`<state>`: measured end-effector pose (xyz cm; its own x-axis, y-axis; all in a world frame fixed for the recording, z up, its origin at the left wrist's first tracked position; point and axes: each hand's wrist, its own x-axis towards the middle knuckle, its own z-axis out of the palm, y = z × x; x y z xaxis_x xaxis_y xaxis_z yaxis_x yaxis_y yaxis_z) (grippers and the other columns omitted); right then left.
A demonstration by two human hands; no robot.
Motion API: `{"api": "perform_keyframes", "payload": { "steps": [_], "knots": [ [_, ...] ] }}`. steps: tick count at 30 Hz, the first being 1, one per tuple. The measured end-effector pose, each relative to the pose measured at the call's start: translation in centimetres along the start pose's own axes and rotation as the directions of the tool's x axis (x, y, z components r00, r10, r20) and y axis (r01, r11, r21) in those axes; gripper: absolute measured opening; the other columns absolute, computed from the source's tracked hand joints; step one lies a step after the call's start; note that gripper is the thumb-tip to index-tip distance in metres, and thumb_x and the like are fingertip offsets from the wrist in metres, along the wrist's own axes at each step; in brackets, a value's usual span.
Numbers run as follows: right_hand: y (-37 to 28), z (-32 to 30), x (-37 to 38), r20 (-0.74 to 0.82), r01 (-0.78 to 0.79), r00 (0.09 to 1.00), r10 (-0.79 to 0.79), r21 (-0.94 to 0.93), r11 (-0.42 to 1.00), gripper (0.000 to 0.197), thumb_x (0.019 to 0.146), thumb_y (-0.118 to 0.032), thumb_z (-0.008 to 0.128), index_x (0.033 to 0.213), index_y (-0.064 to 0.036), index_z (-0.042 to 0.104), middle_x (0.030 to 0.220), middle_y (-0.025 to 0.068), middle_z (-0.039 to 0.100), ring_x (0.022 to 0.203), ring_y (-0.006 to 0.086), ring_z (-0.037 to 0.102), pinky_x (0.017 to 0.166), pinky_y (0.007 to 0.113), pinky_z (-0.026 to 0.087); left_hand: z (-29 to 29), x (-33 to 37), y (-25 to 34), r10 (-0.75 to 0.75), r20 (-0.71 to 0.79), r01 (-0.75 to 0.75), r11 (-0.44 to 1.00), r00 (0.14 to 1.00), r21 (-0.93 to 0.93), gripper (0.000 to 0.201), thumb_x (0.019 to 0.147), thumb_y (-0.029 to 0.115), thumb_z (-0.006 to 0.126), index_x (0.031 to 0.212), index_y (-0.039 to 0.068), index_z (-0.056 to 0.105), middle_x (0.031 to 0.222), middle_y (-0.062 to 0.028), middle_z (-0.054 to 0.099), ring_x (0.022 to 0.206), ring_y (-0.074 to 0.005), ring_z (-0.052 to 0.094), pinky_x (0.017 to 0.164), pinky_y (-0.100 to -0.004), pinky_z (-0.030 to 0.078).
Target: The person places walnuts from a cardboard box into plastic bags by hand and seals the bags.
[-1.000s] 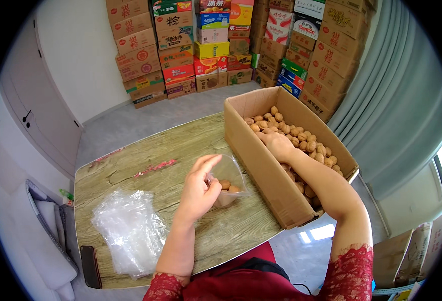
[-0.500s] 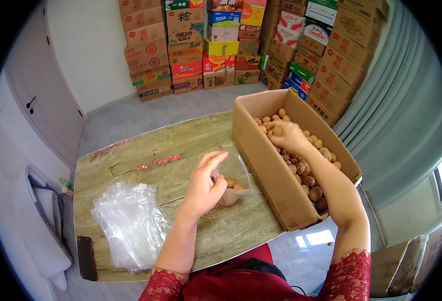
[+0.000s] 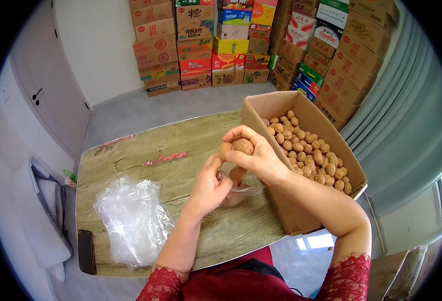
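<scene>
My left hand (image 3: 208,189) is closed on the rim of a clear plastic bag (image 3: 247,194), keeping it upright over the table. Some walnuts show inside the bag, partly hidden by my hands. Just above the bag's mouth, my right hand (image 3: 261,156) is closed around walnuts (image 3: 243,146), at least two of them showing between thumb and fingers. Beside my right forearm stands an open cardboard box (image 3: 264,119) holding many loose walnuts (image 3: 309,150).
A stack of flat clear plastic bags (image 3: 133,220) lies on the wood-patterned table (image 3: 191,145), with a dark phone (image 3: 86,252) at the table's left edge. Stacked cartons (image 3: 196,47) line the far wall. A grey-blue curtain (image 3: 406,115) hangs at the right.
My right hand has come out of the box, moving left and nearer to above the bag, with walnuts in it. My left hand still holds the bag. The view has shifted slightly.
</scene>
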<state>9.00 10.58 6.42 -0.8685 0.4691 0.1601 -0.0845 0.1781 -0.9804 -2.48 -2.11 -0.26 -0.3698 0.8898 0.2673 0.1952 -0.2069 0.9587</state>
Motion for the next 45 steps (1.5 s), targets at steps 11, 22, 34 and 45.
{"api": "perform_keyframes", "payload": {
  "steps": [11, 22, 34, 45],
  "knots": [
    [0.8, 0.7, -0.8, 0.106, 0.251, 0.968, -0.227, -0.352, 0.902, 0.013, 0.094, 0.002, 0.053, 0.103, 0.0005, 0.063, 0.108, 0.015, 0.061, 0.099, 0.0289, 0.065, 0.086, 0.038, 0.052, -0.2, 0.0, -0.4, 0.006, -0.022, -0.008, 0.996, 1.0, -0.085, 0.05, 0.089, -0.009, 0.047, 0.139, -0.005, 0.048, 0.128, -0.0085, 0.05, 0.074, -0.009, 0.062, 0.055, -0.0223, 0.054],
    [0.2, -12.9, 0.6, -0.164, -0.055, 0.961, -0.224, -0.902, 0.428, 0.025, 0.094, -0.023, 0.062, 0.113, -0.0086, 0.065, 0.114, 0.0178, 0.063, 0.108, 0.0381, 0.06, 0.094, 0.045, 0.049, -0.5, -0.1, 0.5, -0.003, -0.034, 0.002, 0.999, 0.999, -0.048, 0.054, 0.085, -0.009, 0.048, 0.14, -0.005, 0.052, 0.14, -0.0131, 0.048, 0.069, -0.0083, 0.058, 0.057, -0.0234, 0.053],
    [5.9, -14.5, 1.5, -0.417, -0.462, 0.804, 0.423, -0.887, 0.004, 0.091, 0.075, -0.072, 0.065, 0.151, -0.0287, 0.042, 0.152, 0.016, 0.047, 0.134, 0.0483, 0.042, 0.109, 0.054, 0.04, -1.4, -0.3, -1.2, 0.102, -0.012, -0.1, 0.987, 0.995, 0.125, 0.053, 0.086, -0.008, 0.049, 0.138, -0.004, 0.055, 0.136, -0.0113, 0.051, 0.068, -0.0061, 0.056, 0.057, -0.0225, 0.05],
    [8.6, -16.4, 0.7, -0.315, -0.391, 0.894, 0.318, -0.896, 0.211, 0.077, 0.075, -0.068, 0.069, 0.128, -0.0126, 0.058, 0.135, 0.0243, 0.056, 0.13, 0.0391, 0.052, 0.108, 0.047, 0.042, -1.0, -0.2, -0.3, 0.104, -0.026, -0.101, 0.99, 0.994, 0.1, 0.054, 0.081, -0.004, 0.055, 0.135, -0.006, 0.057, 0.133, -0.0132, 0.057, 0.075, -0.012, 0.053, 0.068, -0.0266, 0.047]
  ]
}}
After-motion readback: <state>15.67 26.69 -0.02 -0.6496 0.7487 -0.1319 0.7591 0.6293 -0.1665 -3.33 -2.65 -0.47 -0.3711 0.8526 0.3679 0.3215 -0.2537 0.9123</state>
